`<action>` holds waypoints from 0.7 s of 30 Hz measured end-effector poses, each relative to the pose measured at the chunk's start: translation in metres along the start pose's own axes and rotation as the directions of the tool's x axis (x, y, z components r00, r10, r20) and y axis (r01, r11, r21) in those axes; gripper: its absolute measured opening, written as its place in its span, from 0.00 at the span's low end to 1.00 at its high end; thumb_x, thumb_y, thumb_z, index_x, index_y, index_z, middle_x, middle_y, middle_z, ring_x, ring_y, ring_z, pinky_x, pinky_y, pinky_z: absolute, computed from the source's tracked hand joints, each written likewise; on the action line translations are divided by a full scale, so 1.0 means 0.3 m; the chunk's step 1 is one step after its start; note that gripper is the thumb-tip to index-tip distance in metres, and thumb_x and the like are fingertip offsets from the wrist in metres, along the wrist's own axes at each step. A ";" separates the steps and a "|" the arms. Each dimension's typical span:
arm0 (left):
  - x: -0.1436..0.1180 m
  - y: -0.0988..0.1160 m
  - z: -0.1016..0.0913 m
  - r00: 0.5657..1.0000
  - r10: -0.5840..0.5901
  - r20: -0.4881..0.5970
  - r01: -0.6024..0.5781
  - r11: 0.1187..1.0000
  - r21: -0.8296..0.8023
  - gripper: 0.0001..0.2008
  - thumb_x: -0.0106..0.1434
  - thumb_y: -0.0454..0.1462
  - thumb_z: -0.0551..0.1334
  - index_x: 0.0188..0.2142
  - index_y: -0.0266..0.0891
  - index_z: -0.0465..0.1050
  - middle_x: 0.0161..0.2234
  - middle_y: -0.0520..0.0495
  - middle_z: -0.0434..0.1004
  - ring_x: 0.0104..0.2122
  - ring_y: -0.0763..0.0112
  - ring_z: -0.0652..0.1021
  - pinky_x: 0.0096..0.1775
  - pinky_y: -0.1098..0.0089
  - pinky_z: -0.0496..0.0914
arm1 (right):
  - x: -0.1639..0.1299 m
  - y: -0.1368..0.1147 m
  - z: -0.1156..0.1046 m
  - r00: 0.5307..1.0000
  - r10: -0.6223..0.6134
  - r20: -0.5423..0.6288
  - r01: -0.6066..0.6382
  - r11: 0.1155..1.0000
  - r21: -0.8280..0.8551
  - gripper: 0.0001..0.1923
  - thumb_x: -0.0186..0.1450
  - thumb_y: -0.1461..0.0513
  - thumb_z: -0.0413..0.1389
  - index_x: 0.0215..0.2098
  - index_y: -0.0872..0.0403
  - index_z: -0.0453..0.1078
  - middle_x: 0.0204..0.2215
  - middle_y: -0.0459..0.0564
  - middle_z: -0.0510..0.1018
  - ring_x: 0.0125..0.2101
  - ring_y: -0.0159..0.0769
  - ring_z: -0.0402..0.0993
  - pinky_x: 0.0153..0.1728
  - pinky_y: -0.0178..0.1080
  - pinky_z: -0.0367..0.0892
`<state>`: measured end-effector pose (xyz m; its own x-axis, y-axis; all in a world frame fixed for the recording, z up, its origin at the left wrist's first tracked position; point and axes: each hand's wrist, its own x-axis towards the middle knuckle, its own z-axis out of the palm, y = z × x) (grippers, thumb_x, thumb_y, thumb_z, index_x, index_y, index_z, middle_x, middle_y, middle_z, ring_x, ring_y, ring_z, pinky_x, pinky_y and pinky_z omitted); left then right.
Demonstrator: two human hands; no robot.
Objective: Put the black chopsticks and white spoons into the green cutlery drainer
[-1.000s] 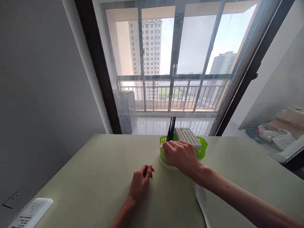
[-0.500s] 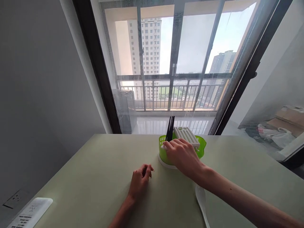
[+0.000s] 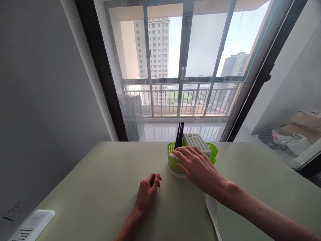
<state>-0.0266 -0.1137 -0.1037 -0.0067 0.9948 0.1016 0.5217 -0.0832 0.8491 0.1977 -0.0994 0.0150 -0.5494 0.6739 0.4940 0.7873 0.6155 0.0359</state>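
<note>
Green cutlery drainer is found on the far middle of the pale green table, seated on a white drip tray; black chopsticks are stood upright in its left compartment and a white slotted insert is lodged, tilted, across its top. Right hand is laid over the near rim of the drainer; compared with half a second ago the fingers are spread and lifted rather than curled onto the rim, so the grip is judged to be loosening; nothing is seen clasped in it, though a small white piece is noted at the forefinger tip, contact not resolved. Drainer position itself is unchanged across the interval. Left hand is rested on the table, loosely curled into a half fist, empty as far as can be seen, well short of the drainer; no shift is recorded. White plastic spoon is lain on the table under the right forearm, untouched; a white remote control is noted at the near left corner.
</note>
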 end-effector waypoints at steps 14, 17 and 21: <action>-0.001 0.006 -0.001 1.000 -0.010 0.002 0.010 1.000 0.027 0.26 0.69 0.56 0.50 0.33 0.41 0.76 0.25 0.52 0.71 0.23 0.70 0.68 0.27 0.72 0.60 | -0.496 0.107 0.046 0.921 0.378 0.096 -0.389 0.874 0.290 0.11 0.75 0.53 0.49 0.47 0.48 0.68 0.37 0.49 0.82 0.26 0.35 0.79 0.26 0.35 0.73; 0.001 0.007 0.000 1.000 -0.008 -0.011 0.008 0.999 0.036 0.26 0.69 0.56 0.50 0.33 0.41 0.76 0.24 0.53 0.71 0.22 0.70 0.67 0.27 0.72 0.60 | -0.601 0.071 0.115 0.839 0.461 0.291 -0.538 0.783 0.311 0.17 0.73 0.46 0.49 0.35 0.46 0.69 0.27 0.45 0.80 0.23 0.36 0.78 0.23 0.35 0.71; 0.005 0.006 -0.001 1.000 0.001 -0.017 0.000 0.999 0.050 0.26 0.69 0.56 0.51 0.33 0.41 0.77 0.24 0.53 0.71 0.23 0.71 0.67 0.28 0.72 0.60 | -0.681 -0.001 0.200 0.705 0.552 0.445 -0.693 0.670 0.268 0.23 0.68 0.40 0.50 0.31 0.47 0.69 0.25 0.47 0.81 0.23 0.40 0.80 0.21 0.36 0.70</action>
<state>-0.0259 -0.1125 -0.1017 -0.0205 0.9936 0.1112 0.5639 -0.0804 0.8220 0.2929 -0.2128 -0.1380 -0.0774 0.9968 -0.0178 0.8329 0.0548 -0.5508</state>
